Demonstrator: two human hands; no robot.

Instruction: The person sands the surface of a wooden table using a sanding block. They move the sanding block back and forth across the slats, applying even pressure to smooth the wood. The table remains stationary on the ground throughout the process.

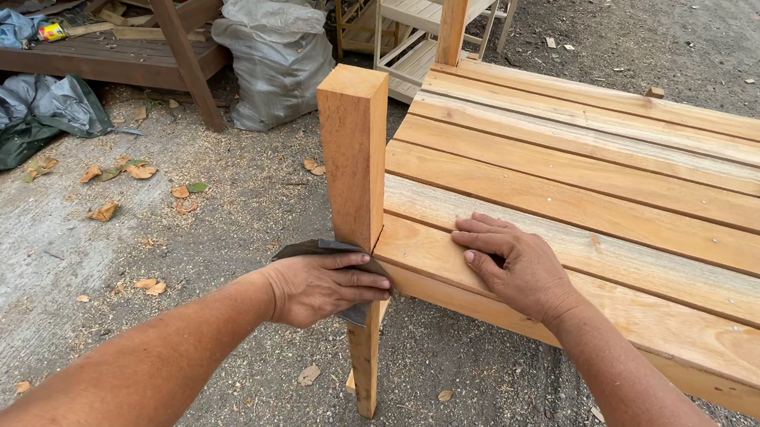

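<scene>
left hand: our left hand [321,284] is in the lower middle of the frame, fingers closed over a dark sheet of sandpaper [315,250] and pressing it against the wooden post [355,159].
right hand: our right hand [514,267] lies flat and open on the nearest slat, just right of the post; it holds nothing, the fingers point to the left.
sandpaper: dark grey, folded around the side of the post, where the post meets the frame edge; part of it hangs below our fingers. we cannot tell well how many layers it has, because the hand covers it.
post: square, reddish-brown wood, upright, it rises above the slats and goes down to the ground in the lower middle of the frame.
slatted frame: a wide piece of furniture of light wooden slats [628,183] which fills the right half of the frame, with small screw heads along the boards.
ground: gravel [210,215] with sawdust and dry leaves at the left and the centre.
background: a grey sack [270,51] stands at the upper centre-left, beside a dark wooden bench [86,51]; a grey tarp [4,118] lies at the left edge; a pale shelf unit [425,11] stands at the top centre.
</scene>
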